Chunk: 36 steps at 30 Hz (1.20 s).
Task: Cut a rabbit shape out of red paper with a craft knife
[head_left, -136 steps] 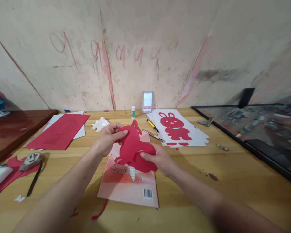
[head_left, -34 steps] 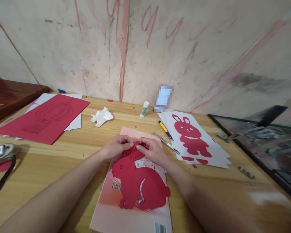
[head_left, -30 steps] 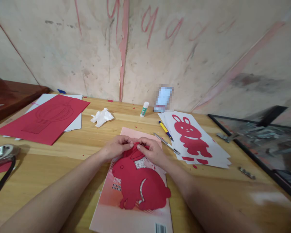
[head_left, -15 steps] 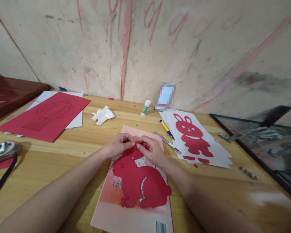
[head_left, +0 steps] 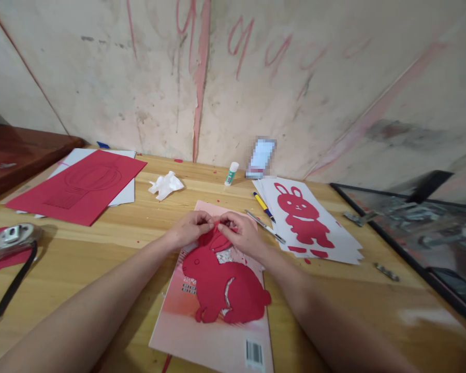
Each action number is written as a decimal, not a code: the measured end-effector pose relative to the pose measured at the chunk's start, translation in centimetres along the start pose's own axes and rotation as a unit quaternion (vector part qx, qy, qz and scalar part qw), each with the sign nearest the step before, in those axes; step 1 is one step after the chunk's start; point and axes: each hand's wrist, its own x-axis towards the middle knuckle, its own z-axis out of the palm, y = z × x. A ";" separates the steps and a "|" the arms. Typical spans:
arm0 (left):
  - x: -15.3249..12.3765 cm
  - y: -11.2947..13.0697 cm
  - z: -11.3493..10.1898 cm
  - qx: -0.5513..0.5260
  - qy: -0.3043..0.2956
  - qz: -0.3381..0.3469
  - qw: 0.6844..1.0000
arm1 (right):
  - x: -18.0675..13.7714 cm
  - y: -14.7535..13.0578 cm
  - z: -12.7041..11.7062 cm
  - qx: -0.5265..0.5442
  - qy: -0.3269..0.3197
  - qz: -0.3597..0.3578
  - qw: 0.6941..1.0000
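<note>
A wooden table (head_left: pixel 101 243) fills the lower frame, a pink booklet (head_left: pixel 217 331) at centre with a red paper rabbit (head_left: pixel 221 287) lying flat on it. At mid-frame the left hand (head_left: pixel 188 233) and right hand (head_left: pixel 241 235) meet, fingertips pinched on the rabbit's ear tip. A red sheet (head_left: pixel 77 186) lies upper left, a rabbit print (head_left: pixel 306 217) right of centre, and a glue stick (head_left: pixel 231 173) by the wall.

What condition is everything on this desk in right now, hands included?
left hand, pinching the rabbit's ear tip.
right hand, pinching the same ear tip.
red paper rabbit, lying on the book, cut out.
pink book, closed, barcode side up.
tissue, crumpled.
glue stick, standing on end.
red sheet, flat on white paper.
</note>
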 end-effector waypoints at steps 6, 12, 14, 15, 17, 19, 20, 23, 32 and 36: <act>0.4 -0.2 -0.2 0.133 0.046 0.039 0.989 | 1.2 1.3 -5.7 -0.314 -0.020 0.163 0.935; -0.3 1.5 -0.6 0.267 0.061 0.079 0.959 | 1.1 2.8 -7.9 -0.376 -0.120 0.258 0.882; -1.4 2.2 -0.5 0.305 0.054 0.100 0.945 | 0.9 3.1 -7.7 -0.369 -0.131 0.258 0.883; -2.0 2.5 -0.2 0.321 0.042 0.112 0.939 | 0.7 3.1 -7.6 -0.361 -0.136 0.254 0.887; -3.6 2.6 0.3 0.348 0.006 0.133 0.928 | 0.4 3.3 -7.5 -0.341 -0.144 0.244 0.896; -5.1 2.2 1.0 0.369 -0.008 0.146 0.918 | 0.2 3.2 -7.7 -0.324 -0.136 0.237 0.906; -5.8 1.8 1.4 0.384 -0.013 0.156 0.910 | 0.1 3.1 -7.8 -0.319 -0.125 0.233 0.910; -7.2 0.5 2.3 0.501 -0.023 0.197 0.842 | 0.2 2.2 -7.9 -0.303 -0.089 0.207 0.926; -8.2 -0.7 3.4 0.598 0.011 0.253 0.760 | 2.6 -2.1 -3.8 -0.173 -0.127 -0.081 0.973; -8.5 -0.8 3.7 0.604 0.022 0.264 0.752 | 3.2 -2.4 -2.6 -0.220 -0.171 -0.133 0.951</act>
